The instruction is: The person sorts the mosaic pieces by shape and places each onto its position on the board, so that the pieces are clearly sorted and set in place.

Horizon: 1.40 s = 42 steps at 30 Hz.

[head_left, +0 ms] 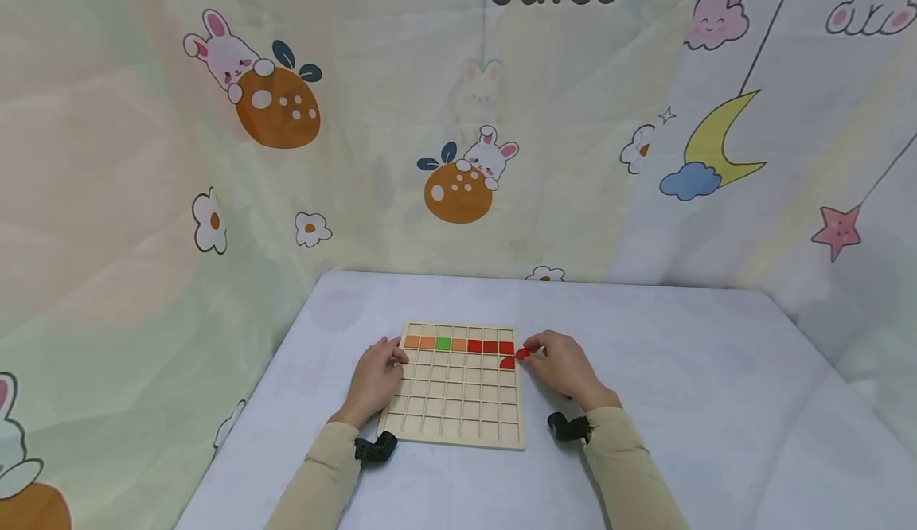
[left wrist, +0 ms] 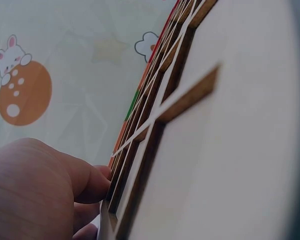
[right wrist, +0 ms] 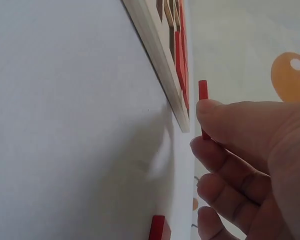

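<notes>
A square wooden grid board (head_left: 450,415) lies on the table between the hands. Orange, green and red square tiles fill its second row from the back. Below that row's right end sits a red piece with a curved edge (head_left: 507,364). My left hand (head_left: 376,379) holds the board's left edge, its fingertips against the frame in the left wrist view. Thumb and forefinger of my right hand (head_left: 563,366) pinch a thin red tile (right wrist: 203,90) just off the board's right edge. The held tile is seen edge-on in the right wrist view, above the table.
Another red piece (right wrist: 158,228) lies on the white tabletop (head_left: 716,403) below the right hand. A printed cloth (head_left: 387,196) hangs behind the table. Each wrist wears a black camera (head_left: 568,426).
</notes>
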Each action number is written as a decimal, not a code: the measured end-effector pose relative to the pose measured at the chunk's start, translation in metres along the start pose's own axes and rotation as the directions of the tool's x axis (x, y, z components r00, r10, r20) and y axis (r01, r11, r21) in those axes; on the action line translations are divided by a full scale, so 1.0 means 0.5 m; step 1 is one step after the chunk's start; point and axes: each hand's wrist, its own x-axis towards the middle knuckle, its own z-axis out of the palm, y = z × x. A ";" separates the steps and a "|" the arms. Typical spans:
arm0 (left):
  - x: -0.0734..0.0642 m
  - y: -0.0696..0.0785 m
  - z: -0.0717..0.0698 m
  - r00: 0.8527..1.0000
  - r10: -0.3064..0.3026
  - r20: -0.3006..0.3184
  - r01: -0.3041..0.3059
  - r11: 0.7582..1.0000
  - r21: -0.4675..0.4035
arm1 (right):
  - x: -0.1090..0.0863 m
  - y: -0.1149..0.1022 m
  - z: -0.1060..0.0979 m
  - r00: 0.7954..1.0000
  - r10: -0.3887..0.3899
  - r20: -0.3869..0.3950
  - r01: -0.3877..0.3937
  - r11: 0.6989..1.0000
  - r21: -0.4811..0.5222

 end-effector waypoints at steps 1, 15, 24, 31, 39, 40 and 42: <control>0.000 0.001 0.000 1.000 -0.001 0.000 0.001 1.000 0.000 | 0.002 -0.002 0.000 1.000 -0.002 0.004 0.002 1.000 0.001; -0.004 0.012 0.004 1.000 0.007 0.001 -0.007 1.000 -0.015 | 0.018 -0.031 0.017 0.996 -0.092 0.015 0.092 0.996 0.006; -0.003 0.010 0.006 1.000 0.028 0.000 -0.028 0.999 -0.020 | 0.019 -0.051 0.033 0.996 -0.092 0.022 0.092 0.996 -0.005; -0.001 0.012 0.004 1.000 0.020 -0.001 -0.020 1.000 -0.008 | 0.018 -0.052 0.042 0.993 -0.113 0.024 0.113 0.993 -0.012; -0.002 0.006 0.001 1.000 -0.002 0.001 0.002 1.000 0.005 | 0.018 -0.057 0.048 0.988 -0.149 0.030 0.149 0.989 -0.008; -0.001 0.005 0.001 1.000 -0.004 0.001 0.004 1.000 0.007 | 0.018 -0.058 0.047 0.988 -0.154 0.028 0.155 0.988 -0.006; -0.002 0.004 0.001 1.000 -0.009 0.001 0.009 1.000 0.007 | 0.017 -0.060 0.048 0.988 -0.153 0.032 0.154 0.988 -0.001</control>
